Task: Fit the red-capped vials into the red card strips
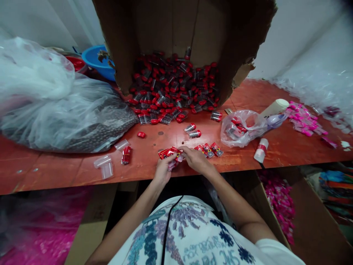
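Note:
Both hands meet above the front edge of the red table. My left hand (164, 170) is closed around a small bunch of red printed packets (167, 152). The fingertips of my right hand (195, 160) pinch the right end of the same bunch. Just right of that hand lie several red cards with small clear parts (210, 149). Two small clear bottles with red caps (194, 134) rest behind the hands. To the left are a red rolled bundle (126, 155), clear plastic tubes (106, 167) and a loose red cap (141, 134).
A torn cardboard box (248, 44) on its side spills many red-capped bottles (171, 88). A bag of dark beads (82, 121) fills the left. At right are a plastic bag (242, 127), a white roll (260, 150) and pink pieces (303, 118). Cartons (91, 217) stand below the table edge.

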`<state>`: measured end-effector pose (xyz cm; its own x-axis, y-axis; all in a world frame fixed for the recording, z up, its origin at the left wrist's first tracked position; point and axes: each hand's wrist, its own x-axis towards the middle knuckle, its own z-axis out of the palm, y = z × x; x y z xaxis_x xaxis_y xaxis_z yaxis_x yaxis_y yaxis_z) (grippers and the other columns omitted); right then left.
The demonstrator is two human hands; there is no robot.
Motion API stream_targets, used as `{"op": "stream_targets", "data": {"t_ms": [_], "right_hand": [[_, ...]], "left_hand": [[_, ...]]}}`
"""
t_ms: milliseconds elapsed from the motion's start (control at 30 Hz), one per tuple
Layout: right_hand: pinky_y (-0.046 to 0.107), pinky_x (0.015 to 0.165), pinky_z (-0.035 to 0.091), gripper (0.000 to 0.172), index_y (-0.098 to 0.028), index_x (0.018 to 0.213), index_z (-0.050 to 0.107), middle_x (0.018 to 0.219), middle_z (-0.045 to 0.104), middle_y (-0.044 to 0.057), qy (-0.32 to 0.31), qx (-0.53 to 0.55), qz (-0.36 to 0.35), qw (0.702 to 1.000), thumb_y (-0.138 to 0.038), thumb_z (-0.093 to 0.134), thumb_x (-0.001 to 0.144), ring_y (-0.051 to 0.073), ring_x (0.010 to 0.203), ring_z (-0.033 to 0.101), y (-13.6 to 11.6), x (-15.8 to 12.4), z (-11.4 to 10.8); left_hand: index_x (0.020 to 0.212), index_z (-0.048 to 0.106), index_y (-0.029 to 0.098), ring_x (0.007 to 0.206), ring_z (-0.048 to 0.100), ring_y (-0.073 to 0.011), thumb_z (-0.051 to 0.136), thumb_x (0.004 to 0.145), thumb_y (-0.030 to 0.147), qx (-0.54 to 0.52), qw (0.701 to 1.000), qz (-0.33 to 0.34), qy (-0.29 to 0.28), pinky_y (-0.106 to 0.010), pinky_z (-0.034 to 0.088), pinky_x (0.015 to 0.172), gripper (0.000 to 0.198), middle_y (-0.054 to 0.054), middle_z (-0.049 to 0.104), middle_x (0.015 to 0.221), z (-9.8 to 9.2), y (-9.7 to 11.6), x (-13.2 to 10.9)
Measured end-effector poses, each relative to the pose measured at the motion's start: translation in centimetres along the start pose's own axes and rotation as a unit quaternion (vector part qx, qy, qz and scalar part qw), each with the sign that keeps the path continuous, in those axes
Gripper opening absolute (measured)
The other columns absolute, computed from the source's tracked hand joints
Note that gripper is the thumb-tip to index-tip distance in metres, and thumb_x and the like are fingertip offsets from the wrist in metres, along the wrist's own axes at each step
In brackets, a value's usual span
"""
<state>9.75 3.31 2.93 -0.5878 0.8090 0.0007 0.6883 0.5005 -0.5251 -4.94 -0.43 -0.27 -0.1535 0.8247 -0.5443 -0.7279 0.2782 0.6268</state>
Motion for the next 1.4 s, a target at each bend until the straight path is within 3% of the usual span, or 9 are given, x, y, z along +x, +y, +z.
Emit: {"op": "stream_targets", "data": {"t_ms": [333, 467, 567, 700, 833, 933, 1033, 1167, 1400], "right_hand": [[0.024, 0.076, 0.042, 0.028, -0.024, 0.119, 0.053, 0.104, 0.068, 0.005, 0.004, 0.024, -0.031, 0.999, -0.026, 0.042, 0.094, 0.017, 0.093, 0.062, 0.8, 1.0, -0.4], [0.025, 0.073, 0.042, 0.034, -0.027, 0.12, 0.055, 0.097, 0.07, 0.004, 0.049, -0.025, 0.105, 0.993, -0.039, 0.034, 0.096, 0.018, 0.087, 0.064, 3.5, 2.7, -1.0], [0.029, 0.073, 0.042, 0.043, -0.026, 0.121, 0.055, 0.099, 0.069, 0.009, 0.082, -0.125, 0.227, 0.962, -0.051, 0.035, 0.093, 0.022, 0.088, 0.064, 5.5, 4.5, -1.5], [0.034, 0.073, 0.043, 0.056, -0.021, 0.118, 0.058, 0.098, 0.065, 0.016, 0.085, -0.154, 0.267, 0.947, -0.063, 0.04, 0.085, 0.026, 0.087, 0.063, 6.6, 5.9, -1.3], [0.034, 0.074, 0.043, 0.036, -0.019, 0.114, 0.061, 0.101, 0.061, 0.017, 0.13, -0.135, 0.264, 0.946, -0.042, 0.045, 0.091, 0.025, 0.086, 0.061, 6.5, 5.4, -1.2], [0.033, 0.077, 0.043, 0.03, -0.019, 0.114, 0.059, 0.104, 0.06, 0.013, 0.191, -0.059, 0.218, 0.955, -0.029, 0.045, 0.091, 0.021, 0.086, 0.059, 5.5, 3.8, -1.3], [0.029, 0.074, 0.046, 0.037, -0.021, 0.123, 0.051, 0.105, 0.06, 0.007, 0.251, 0.138, 0.133, 0.949, -0.031, 0.05, 0.087, 0.017, 0.079, 0.057, 2.9, 1.4, -0.8], [0.026, 0.066, 0.047, 0.041, -0.023, 0.121, 0.051, 0.097, 0.062, 0.002, 0.228, 0.322, 0.103, 0.913, -0.033, 0.057, 0.081, 0.013, 0.07, 0.055, -0.7, -1.1, 0.8], [0.027, 0.072, 0.049, 0.04, -0.023, 0.117, 0.055, 0.105, 0.064, 0.004, 0.197, 0.395, 0.117, 0.89, -0.031, 0.061, 0.078, 0.015, 0.077, 0.057, -1.7, -2.1, 2.8]], "left_hand": [[0.077, 0.067, 0.009, 0.065, 0.067, -0.0166, 0.076, 0.056, 0.006, -0.031, 0.999, -0.01, -0.006, -0.027, 0.055, 0.061, 0.022, -0.006, 0.071, 0.073, 0.3, 0.1, -0.1], [0.068, 0.065, 0.009, 0.054, 0.063, -0.0137, 0.071, 0.06, 0.001, -0.058, 0.998, -0.014, 0.032, -0.024, 0.053, 0.05, 0.013, -0.004, 0.068, 0.063, 0.4, 0.6, 0.1], [0.07, 0.065, 0.008, 0.052, 0.062, -0.0129, 0.067, 0.066, 0.001, -0.068, 0.996, -0.042, 0.035, -0.023, 0.052, 0.046, 0.008, -0.005, 0.068, 0.065, 0.4, 1.0, 0.2], [0.072, 0.065, 0.01, 0.054, 0.062, -0.0123, 0.065, 0.072, 0.004, -0.086, 0.993, -0.074, 0.023, -0.022, 0.052, 0.046, 0.006, -0.006, 0.068, 0.069, 0.3, 1.4, 0.1], [0.072, 0.064, 0.012, 0.055, 0.062, -0.0115, 0.066, 0.072, 0.004, -0.104, 0.99, -0.093, 0.029, -0.02, 0.052, 0.048, 0.009, -0.004, 0.066, 0.069, 0.3, 2.0, -0.1], [0.071, 0.063, 0.013, 0.053, 0.061, -0.0112, 0.065, 0.073, 0.004, -0.118, 0.987, -0.103, 0.041, -0.021, 0.052, 0.049, 0.009, -0.003, 0.065, 0.067, 0.3, 2.4, -0.2], [0.072, 0.063, 0.012, 0.054, 0.062, -0.0118, 0.062, 0.075, 0.004, -0.131, 0.986, -0.097, 0.037, -0.022, 0.053, 0.049, 0.009, -0.003, 0.066, 0.067, 0.3, 2.6, -0.2], [0.073, 0.063, 0.012, 0.054, 0.062, -0.0116, 0.062, 0.074, 0.004, -0.13, 0.988, -0.081, 0.027, -0.022, 0.053, 0.051, 0.009, -0.004, 0.066, 0.067, 0.4, 2.4, 0.2], [0.074, 0.065, 0.011, 0.06, 0.064, -0.0128, 0.066, 0.07, 0.004, -0.114, 0.992, -0.045, 0.005, -0.024, 0.054, 0.056, 0.008, -0.004, 0.069, 0.071, 0.2, 1.6, 0.3]]}}
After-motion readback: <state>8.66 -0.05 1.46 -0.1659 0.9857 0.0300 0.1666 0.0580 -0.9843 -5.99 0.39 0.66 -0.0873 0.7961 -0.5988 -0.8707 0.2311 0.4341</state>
